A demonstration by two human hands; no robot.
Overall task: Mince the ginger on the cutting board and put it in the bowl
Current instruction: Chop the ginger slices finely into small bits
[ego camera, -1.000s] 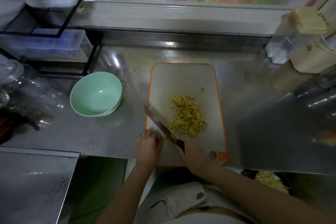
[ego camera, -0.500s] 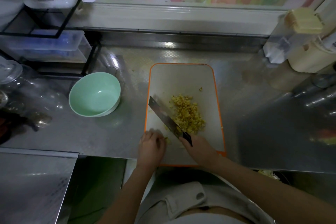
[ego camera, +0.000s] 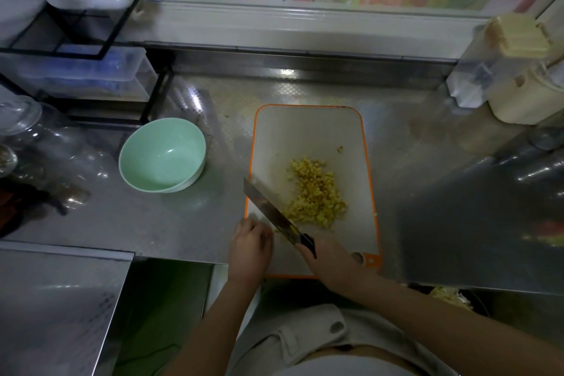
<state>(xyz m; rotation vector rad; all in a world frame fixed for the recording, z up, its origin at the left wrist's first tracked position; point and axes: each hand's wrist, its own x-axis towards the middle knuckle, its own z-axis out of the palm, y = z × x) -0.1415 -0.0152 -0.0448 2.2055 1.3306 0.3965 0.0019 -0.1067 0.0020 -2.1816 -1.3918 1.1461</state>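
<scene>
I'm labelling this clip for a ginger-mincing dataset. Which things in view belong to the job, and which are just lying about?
Belong to the job: ginger, cutting board, knife, green bowl, right hand gripping the knife, left hand beside the blade.
Lying about: glass jars, black rack, plastic box, cream container.

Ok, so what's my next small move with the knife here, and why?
Probably chop again through the near-left edge of the ginger. The pieces look like coarse cubes rather than mince, the knife in your right hand lies slanted along that side of the pile, and the bowl is empty. Your left hand sits curled right beside the blade, so keep it clear.
</scene>
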